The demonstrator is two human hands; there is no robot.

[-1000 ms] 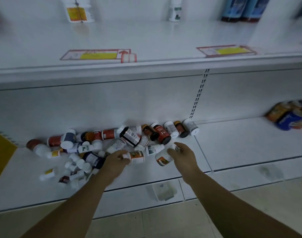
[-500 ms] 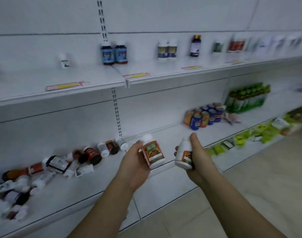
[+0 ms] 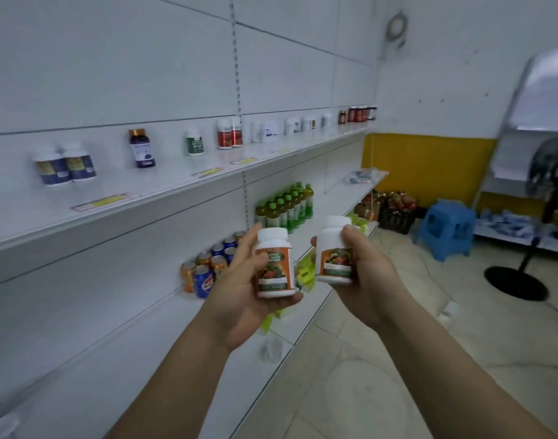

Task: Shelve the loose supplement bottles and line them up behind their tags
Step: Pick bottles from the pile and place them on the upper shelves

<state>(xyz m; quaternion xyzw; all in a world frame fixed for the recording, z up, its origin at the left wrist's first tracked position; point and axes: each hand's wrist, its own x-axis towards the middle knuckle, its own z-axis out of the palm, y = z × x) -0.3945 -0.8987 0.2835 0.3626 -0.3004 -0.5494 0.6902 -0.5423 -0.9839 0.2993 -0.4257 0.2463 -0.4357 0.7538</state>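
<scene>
- Now, left hand (image 3: 239, 299) is curled round an orange-labelled bottle (image 3: 275, 264), which is upright with its cap up and label facing the camera.
- Right hand (image 3: 366, 280) is wrapped round a twin bottle (image 3: 334, 251), also cap up and leaning slightly. The two bottles sit just beside each other, apart.
- Upper shelf (image 3: 176, 198) lies above and to the left of both hands; the left hand is the nearer.
- Yellow tags (image 3: 101, 202) run along its front edge, with bare stretches behind them.
- Green-labelled bottle (image 3: 195, 144) and red-labelled pair (image 3: 228, 134) stand up and left of the left hand.
- Judgement: both long axes are vertical, so a lift and a reach leftward should do, with no turning. Which tag matches, I cannot tell.
</scene>
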